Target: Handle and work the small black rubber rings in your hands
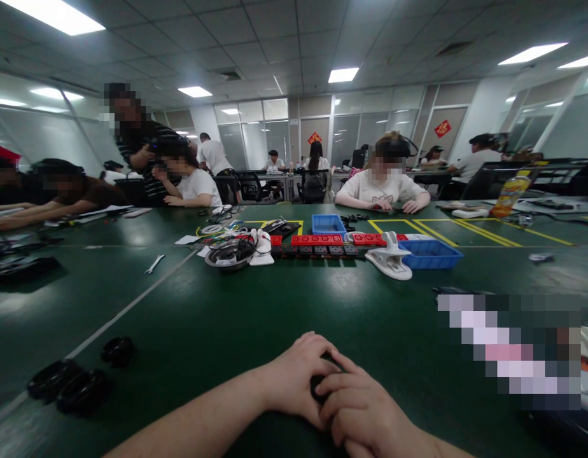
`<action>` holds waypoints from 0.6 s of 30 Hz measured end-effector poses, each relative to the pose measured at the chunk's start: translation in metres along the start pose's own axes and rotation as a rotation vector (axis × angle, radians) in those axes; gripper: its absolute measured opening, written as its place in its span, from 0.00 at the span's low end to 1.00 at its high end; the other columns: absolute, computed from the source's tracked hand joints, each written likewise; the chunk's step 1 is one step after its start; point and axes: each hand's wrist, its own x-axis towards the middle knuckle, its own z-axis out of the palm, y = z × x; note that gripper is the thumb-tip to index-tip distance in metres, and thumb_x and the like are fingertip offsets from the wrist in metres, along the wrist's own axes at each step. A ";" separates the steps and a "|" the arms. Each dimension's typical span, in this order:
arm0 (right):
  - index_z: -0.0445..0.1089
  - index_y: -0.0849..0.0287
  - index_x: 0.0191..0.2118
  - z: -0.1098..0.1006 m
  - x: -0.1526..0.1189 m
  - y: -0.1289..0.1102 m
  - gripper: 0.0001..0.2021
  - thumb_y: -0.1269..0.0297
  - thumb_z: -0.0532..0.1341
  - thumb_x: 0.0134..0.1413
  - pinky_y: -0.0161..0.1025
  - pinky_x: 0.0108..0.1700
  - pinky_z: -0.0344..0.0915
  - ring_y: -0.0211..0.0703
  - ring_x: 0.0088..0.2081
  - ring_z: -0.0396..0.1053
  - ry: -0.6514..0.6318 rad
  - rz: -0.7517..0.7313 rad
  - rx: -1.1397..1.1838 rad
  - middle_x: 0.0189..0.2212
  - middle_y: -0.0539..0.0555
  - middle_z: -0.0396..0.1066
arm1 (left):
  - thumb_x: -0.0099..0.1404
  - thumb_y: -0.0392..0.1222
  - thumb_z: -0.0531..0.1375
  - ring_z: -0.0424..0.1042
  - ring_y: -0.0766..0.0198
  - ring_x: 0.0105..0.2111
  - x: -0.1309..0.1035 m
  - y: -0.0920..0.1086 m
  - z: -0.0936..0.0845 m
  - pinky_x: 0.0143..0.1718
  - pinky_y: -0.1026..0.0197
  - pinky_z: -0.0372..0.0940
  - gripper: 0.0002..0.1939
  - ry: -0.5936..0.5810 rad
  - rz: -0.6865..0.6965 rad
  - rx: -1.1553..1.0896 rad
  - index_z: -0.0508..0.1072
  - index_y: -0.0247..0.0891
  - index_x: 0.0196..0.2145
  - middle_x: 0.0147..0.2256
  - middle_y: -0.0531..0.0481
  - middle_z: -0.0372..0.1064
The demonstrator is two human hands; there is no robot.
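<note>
1. Right, bottom centre of the frame: the left hand and right hand are pressed together over a small black part, fingers closed around it.
2. Only a dark sliver of that part shows between the knuckles; its shape is hidden.
3. To my eye, both hands should stay low on the green table so the grip stays steady.
4. At lower left lie black rings, well apart from the hands.
5. Towards the middle of the frame sit a blue tray and red blocks, also well apart.
</note>
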 end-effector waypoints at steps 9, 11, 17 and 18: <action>0.64 0.55 0.29 0.005 -0.002 0.003 0.12 0.77 0.48 0.43 0.44 0.57 0.51 0.37 0.41 0.67 0.089 -0.040 -0.021 0.28 0.47 0.72 | 0.40 0.53 0.66 0.61 0.56 0.43 -0.001 0.004 -0.001 0.53 0.53 0.50 0.27 -0.012 -0.040 0.028 0.70 0.44 0.39 0.42 0.52 0.63; 0.64 0.55 0.36 0.008 -0.005 0.008 0.14 0.75 0.50 0.43 0.46 0.57 0.50 0.40 0.44 0.66 0.166 -0.038 -0.048 0.34 0.49 0.71 | 0.41 0.53 0.65 0.60 0.54 0.45 -0.001 0.008 -0.001 0.55 0.48 0.45 0.33 -0.027 -0.061 0.029 0.65 0.45 0.46 0.44 0.50 0.61; 0.59 0.61 0.45 0.016 -0.011 0.017 0.21 0.58 0.58 0.45 0.49 0.47 0.60 0.49 0.42 0.63 0.296 0.192 -0.213 0.40 0.59 0.65 | 0.41 0.54 0.64 0.58 0.52 0.48 -0.001 0.022 0.003 0.57 0.40 0.34 0.42 0.006 -0.183 0.022 0.54 0.42 0.53 0.48 0.46 0.58; 0.60 0.61 0.43 0.017 -0.011 0.017 0.19 0.57 0.59 0.45 0.48 0.43 0.62 0.48 0.39 0.64 0.287 0.255 -0.212 0.38 0.58 0.65 | 0.41 0.54 0.64 0.58 0.52 0.47 -0.001 0.024 0.004 0.57 0.40 0.34 0.42 0.017 -0.200 0.031 0.55 0.41 0.52 0.46 0.46 0.58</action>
